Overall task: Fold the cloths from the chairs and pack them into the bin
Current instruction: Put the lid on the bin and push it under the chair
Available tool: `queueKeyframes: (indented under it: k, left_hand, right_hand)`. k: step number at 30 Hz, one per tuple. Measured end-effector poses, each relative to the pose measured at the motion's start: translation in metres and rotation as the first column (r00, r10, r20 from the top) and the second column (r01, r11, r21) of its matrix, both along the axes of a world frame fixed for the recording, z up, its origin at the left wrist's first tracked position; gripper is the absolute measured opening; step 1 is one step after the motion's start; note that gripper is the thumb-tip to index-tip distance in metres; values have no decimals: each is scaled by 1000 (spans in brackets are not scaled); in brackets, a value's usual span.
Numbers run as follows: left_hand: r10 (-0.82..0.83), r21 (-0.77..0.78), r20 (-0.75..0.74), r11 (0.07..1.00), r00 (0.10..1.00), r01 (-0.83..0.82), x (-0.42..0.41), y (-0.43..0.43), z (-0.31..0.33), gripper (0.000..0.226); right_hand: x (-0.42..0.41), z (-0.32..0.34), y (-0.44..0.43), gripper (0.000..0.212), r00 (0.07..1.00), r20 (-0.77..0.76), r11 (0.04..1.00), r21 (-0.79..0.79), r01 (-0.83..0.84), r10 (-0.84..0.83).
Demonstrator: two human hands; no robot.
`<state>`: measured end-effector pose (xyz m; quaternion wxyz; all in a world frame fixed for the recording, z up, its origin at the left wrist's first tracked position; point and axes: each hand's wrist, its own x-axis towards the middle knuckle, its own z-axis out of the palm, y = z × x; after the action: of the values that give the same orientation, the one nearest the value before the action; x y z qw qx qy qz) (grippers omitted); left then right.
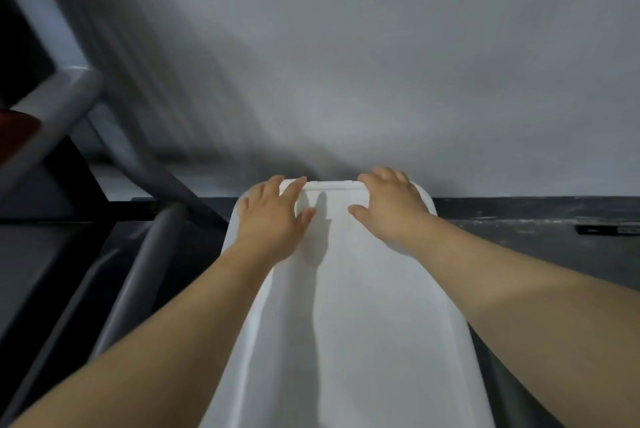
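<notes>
A long white plastic bin (349,306) stretches away from me in the middle of the head view, and only its smooth white top surface shows. My left hand (273,216) lies flat on the far left part of that surface, fingers spread and tips at the far rim. My right hand (388,205) rests on the far right part, thumb stretched inward and fingers reaching the far rim. No cloth is in sight, and whatever the bin holds is hidden.
A grey wall (381,63) rises just behind the bin, with a dark floor strip (519,216) along its foot. At the left are grey metal tubes (145,275) of a chair frame and a reddish seat edge (14,129).
</notes>
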<state>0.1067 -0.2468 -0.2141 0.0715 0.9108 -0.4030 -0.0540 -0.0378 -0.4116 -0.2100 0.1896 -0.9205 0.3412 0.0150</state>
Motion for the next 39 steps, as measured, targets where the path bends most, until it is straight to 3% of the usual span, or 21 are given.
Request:
queueKeyframes:
  k: [4,6,10,13,15,17,20,24,26,28,30,32,33,34,36,38,39]
  left_hand:
    - [-22,74,-54,997,998,26,46,-35,-27,54]
    - [-44,33,-29,998,999,45,48,-36,-41,49]
    - [-62,33,-6,998,998,62,39,-31,-45,46]
    - [-62,168,-144,982,988,86,53,-41,-30,51]
    - [-78,263,-253,954,964,146,70,-50,-27,50]
    - [-59,242,-414,955,909,172,85,-61,-29,48]
    - [-50,165,-546,972,836,166,93,-68,-29,50]
    - [-44,117,-636,981,770,153,92,-74,-27,60]
    - [-28,93,-647,989,762,115,96,-77,-32,97]
    - [-14,75,-677,993,736,88,103,-80,-37,110]
    - [2,120,-701,986,713,116,92,-81,-21,99]
    - [10,165,-723,973,690,159,86,-83,-13,63]
    - [5,161,-741,972,671,170,83,-84,-9,58]
    - [-1,156,-743,972,669,174,84,-85,-9,57]
    - [-2,125,-726,983,688,135,85,-82,-14,77]
    - [14,23,-693,1000,721,3,87,-74,-25,98]
    - [15,-38,-672,998,740,-55,84,-67,-30,96]
  right_hand:
    - [31,-32,-14,75,991,-113,995,-85,59,-68]
    - [33,-42,-16,77,989,-113,987,-141,77,-93]
    - [20,-39,-14,77,989,-119,992,-97,76,-87]
    - [24,-24,-26,69,971,-230,997,-7,71,-70]
    - [34,-18,-37,76,957,-283,991,104,87,-55]
    - [43,-16,-46,83,955,-293,972,206,113,-49]
    - [50,-20,-54,68,953,-299,951,279,132,-45]
    - [46,-18,-58,59,968,-243,926,347,152,-68]
    - [44,-16,-57,67,978,-183,902,399,165,-98]
    - [44,-17,-57,68,979,-167,886,430,176,-113]
    - [47,-22,-61,60,975,-198,897,405,174,-100]
    - [50,-22,-63,58,967,-245,911,378,164,-73]
    - [51,-21,-65,60,964,-257,911,379,165,-68]
    - [52,-19,-65,63,965,-255,909,385,160,-63]
    - [52,-19,-64,63,975,-211,904,400,149,-67]
    - [47,-27,-58,54,990,-86,879,457,136,-109]
    - [42,-32,-53,50,991,-20,892,434,128,-133]
